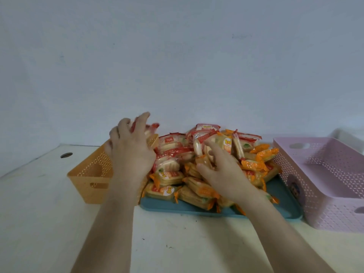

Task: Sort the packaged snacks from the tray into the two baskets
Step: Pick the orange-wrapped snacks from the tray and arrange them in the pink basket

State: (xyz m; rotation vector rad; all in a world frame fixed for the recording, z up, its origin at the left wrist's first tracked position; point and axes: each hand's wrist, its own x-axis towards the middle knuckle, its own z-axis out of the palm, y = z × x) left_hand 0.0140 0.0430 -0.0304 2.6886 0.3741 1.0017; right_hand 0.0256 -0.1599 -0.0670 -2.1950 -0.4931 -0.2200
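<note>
On a white table [49, 223], an orange basket [88, 174] stands at the left, and the person's left hand [130, 146] hovers over it, fingers curled round a blurred red-wrapped snack packet [152, 127]. Just right of it, a teal tray [281, 201] holds a heaped pile of snack packets [173, 178], red-wrapped towards the back and orange-wrapped in front. The right hand [220, 170] rests on the pile, grasping an orange-wrapped packet [203, 160], and a lilac basket [323, 209] sits beside the tray's right edge.

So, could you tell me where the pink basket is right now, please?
The pink basket stands at the far right of the head view, on the table, right beside the blue tray heaped with snacks.
</note>
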